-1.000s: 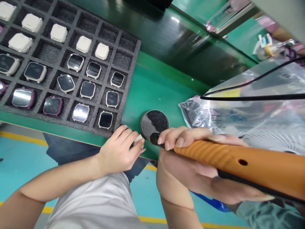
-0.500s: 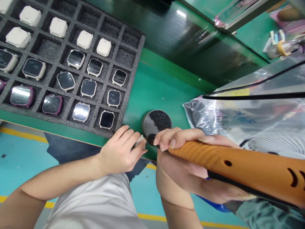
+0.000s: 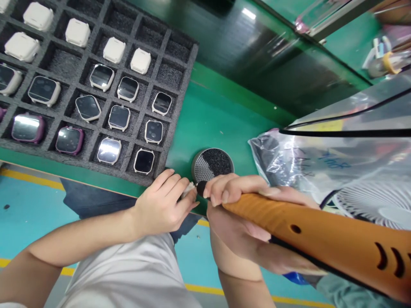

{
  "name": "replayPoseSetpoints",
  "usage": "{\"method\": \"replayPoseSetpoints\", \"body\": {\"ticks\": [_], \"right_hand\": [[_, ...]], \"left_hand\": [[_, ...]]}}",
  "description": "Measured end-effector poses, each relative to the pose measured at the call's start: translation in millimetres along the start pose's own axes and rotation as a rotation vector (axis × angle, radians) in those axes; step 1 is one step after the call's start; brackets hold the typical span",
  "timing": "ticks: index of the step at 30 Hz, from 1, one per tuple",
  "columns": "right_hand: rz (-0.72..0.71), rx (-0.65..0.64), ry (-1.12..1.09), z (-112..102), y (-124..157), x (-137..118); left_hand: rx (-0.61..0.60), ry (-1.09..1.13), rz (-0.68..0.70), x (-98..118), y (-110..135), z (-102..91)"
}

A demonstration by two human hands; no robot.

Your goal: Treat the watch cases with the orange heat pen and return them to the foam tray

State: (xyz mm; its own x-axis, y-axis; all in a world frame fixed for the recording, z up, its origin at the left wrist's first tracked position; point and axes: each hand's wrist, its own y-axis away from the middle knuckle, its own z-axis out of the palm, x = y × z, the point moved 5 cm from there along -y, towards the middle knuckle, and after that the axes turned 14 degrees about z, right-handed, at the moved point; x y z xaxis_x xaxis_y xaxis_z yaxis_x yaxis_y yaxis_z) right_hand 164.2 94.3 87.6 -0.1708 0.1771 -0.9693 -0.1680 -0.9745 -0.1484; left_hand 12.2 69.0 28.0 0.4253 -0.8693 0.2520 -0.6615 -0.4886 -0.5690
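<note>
My left hand (image 3: pixel 165 201) is closed over the bench's front edge and pinches a small whitish piece (image 3: pixel 188 190) that looks like a watch case. Most of that piece is hidden under the fingers. In my right hand (image 3: pixel 239 201) is an orange rotary tool (image 3: pixel 295 229), gripped close to its black nose like a pen. The nose points left and its thin tip meets, or nearly meets, the whitish piece. Just behind the tip stands a round grey tin (image 3: pixel 201 167) with a perforated surface and dark granular-looking material on one side.
A dark foam tray (image 3: pixel 171 128) holds several square watches in white and purple, some face down. Clear plastic bags (image 3: pixel 305 158) lie on the right, near a white fan grille (image 3: pixel 375 201) and a black cable (image 3: pixel 346 133). Green benchtop (image 3: pixel 212 115) shows between tray and bags.
The rotary tool and my right hand have shifted slightly left, and the tool sits a little lower in view. My left hand stays almost still. The view has turned slightly.
</note>
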Motion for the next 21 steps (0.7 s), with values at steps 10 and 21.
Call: {"method": "replayPoseSetpoints", "body": {"ticks": [10, 21], "right_hand": [[-0.014, -0.013, -0.081, -4, -11, 11], [-0.087, 0.167, -0.151, -14, -28, 27]], "left_hand": [[-0.024, -0.008, 0.024, -2, 3, 3.2], [-0.068, -0.054, 0.03, -1, 4, 3.9]]}}
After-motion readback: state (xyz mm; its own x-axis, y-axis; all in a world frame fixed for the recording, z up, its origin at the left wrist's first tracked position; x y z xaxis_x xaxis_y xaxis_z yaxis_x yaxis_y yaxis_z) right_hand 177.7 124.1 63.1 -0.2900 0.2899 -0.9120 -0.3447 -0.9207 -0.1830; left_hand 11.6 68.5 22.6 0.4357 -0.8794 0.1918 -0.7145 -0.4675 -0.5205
